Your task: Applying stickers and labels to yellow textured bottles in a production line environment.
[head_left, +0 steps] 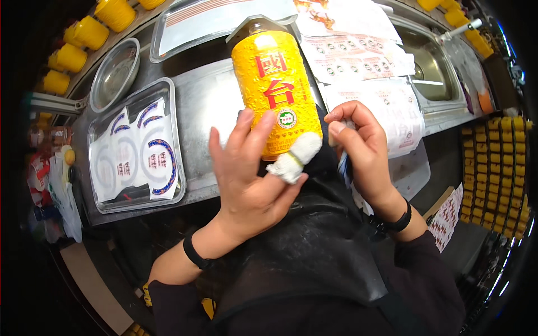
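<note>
A yellow textured bottle [274,78] with large red characters and a round green-and-white badge lies or leans before me, its neck end away from me. My left hand [246,179] is open with its fingers spread at the bottle's lower left side. A white cloth wrap [297,157] covers one of its fingers and overlaps the bottle's bottom edge. Just right of the bottle is my right hand [364,151], thumb and forefinger close together in a pinch. What they hold, if anything, is too small to make out. A bluish strip [343,168] shows below those fingers.
To the left, a metal tray [176,140] carries decal sheets with blue curved bands. A metal bowl [115,75] stands behind it. Printed sheets [386,106] lie right of the bottle, near a sink [431,73]. Yellow containers [496,173] stack at far right.
</note>
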